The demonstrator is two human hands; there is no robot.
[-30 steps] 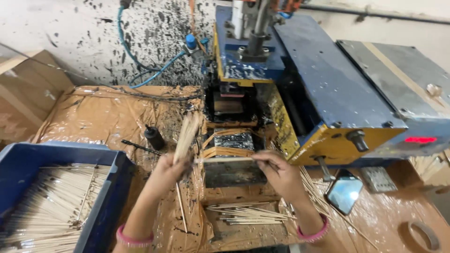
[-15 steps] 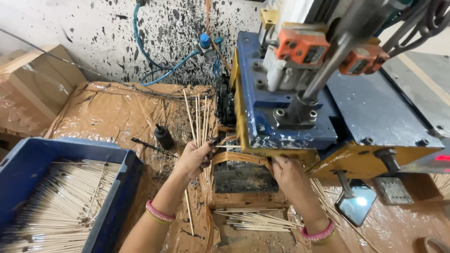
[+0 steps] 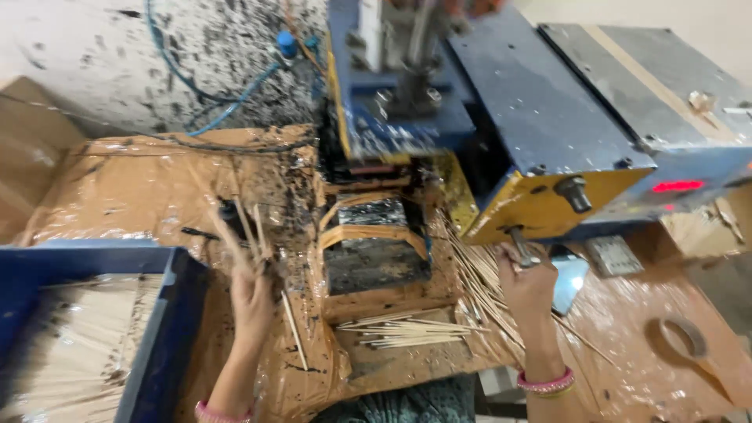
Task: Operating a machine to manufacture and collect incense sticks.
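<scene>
Our left hand [image 3: 252, 298] has swung away from the machine, gripping thin sticks [image 3: 243, 227]; our right hand [image 3: 526, 286] now clasps the metal lever [image 3: 518, 244], feeding paused.

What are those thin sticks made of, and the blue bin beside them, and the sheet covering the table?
The thin sticks look like pale bare wood or bamboo, matte and splintery. The blue bin seems moulded plastic, smooth-walled. The table covering looks like brown cardboard under glossy clear film, wrinkled and shiny.
</scene>
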